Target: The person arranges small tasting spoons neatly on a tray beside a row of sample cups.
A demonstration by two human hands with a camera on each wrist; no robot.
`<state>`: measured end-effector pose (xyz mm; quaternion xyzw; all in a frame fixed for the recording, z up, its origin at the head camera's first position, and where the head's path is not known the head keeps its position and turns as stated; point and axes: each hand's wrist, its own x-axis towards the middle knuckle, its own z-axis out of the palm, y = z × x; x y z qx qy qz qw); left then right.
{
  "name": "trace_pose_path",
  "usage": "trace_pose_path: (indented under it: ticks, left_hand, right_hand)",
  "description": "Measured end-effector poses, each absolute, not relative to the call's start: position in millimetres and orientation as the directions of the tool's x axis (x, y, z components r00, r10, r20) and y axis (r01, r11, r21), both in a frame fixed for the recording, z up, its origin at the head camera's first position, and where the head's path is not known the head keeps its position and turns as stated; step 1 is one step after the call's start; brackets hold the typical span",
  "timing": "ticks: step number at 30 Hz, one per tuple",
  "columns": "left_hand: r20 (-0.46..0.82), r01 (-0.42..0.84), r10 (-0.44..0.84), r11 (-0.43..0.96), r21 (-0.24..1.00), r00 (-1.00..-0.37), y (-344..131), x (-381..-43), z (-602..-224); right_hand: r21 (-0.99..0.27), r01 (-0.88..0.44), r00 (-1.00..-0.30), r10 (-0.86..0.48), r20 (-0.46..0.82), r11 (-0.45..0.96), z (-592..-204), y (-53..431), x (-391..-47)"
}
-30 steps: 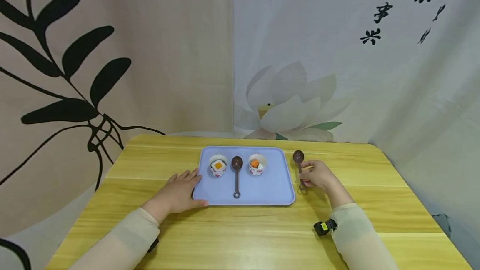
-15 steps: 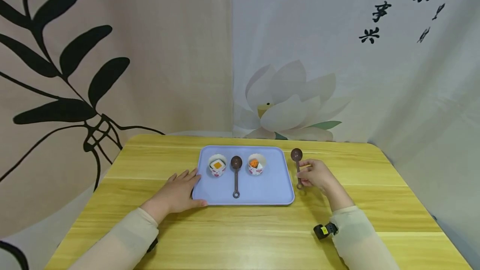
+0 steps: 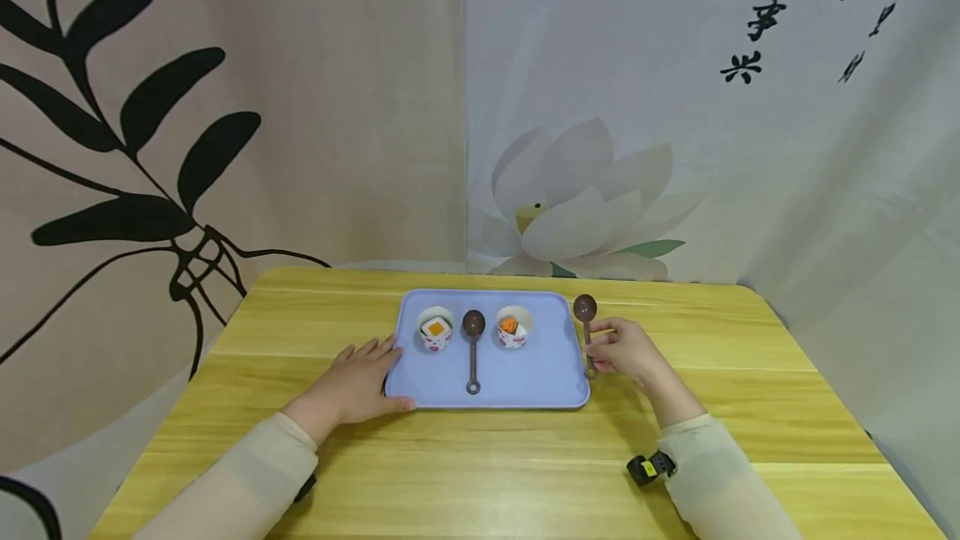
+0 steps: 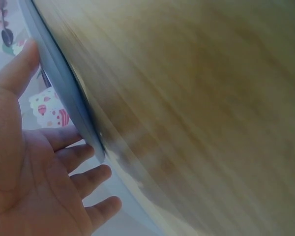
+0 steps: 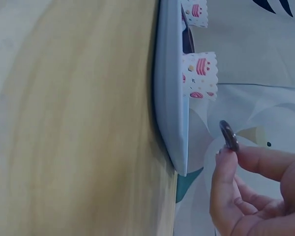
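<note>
In the head view a brown measuring spoon [image 3: 585, 307] stands bowl-up at the right edge of a pale blue tray [image 3: 525, 390]. My right hand [image 3: 632, 354] pinches its handle between thumb and fingers; the right wrist view shows the ring end [image 5: 228, 135] past the fingertips. My left hand [image 3: 354, 383] lies against the tray's left side, fingers spread, thumb at the front left corner. A similar brown spoon [image 3: 473, 325] lies on the tray between two patterned paper cups: the left cup [image 3: 435, 343] holds a white-and-orange piece, the right cup [image 3: 513, 342] an orange-and-white one.
The tray sits on a wooden table [image 3: 480, 473], towards its far edge. Behind the table hangs a cloth backdrop [image 3: 360, 107] with printed leaves, a lotus flower and dark writing. A small black wrist camera [image 3: 649, 468] is strapped at the right sleeve.
My right hand has moved slightly left with the spoon, from beside the tray to its right edge. The left hand stays against the tray.
</note>
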<state>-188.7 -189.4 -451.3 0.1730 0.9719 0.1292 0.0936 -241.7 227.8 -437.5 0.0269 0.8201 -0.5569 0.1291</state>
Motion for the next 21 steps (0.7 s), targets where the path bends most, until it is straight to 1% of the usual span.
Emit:
trace_pose_path:
  ticks: [7,17,21]
  left_hand:
    - [-0.146,0.309,0.358,0.91,0.277,-0.922,-189.9,-190.1,-452.3]
    - [-0.145,0.31,0.36,0.908,0.283,-0.922,-190.3,-190.3,-452.6]
    - [-0.147,0.308,0.358,0.909,0.281,-0.922,-190.1,-189.9,-452.7]
  right_hand:
    - [-0.908,0.164,-0.966,-0.122,-0.226,0.386,-440.4,221.6,-241.5]
    - [-0.895,0.15,-0.968,-0.12,-0.219,0.42,-443.9,211.9,-245.2]
    - [-0.9,0.151,-0.967,-0.127,-0.22,0.408,-447.8,207.8,-246.5]
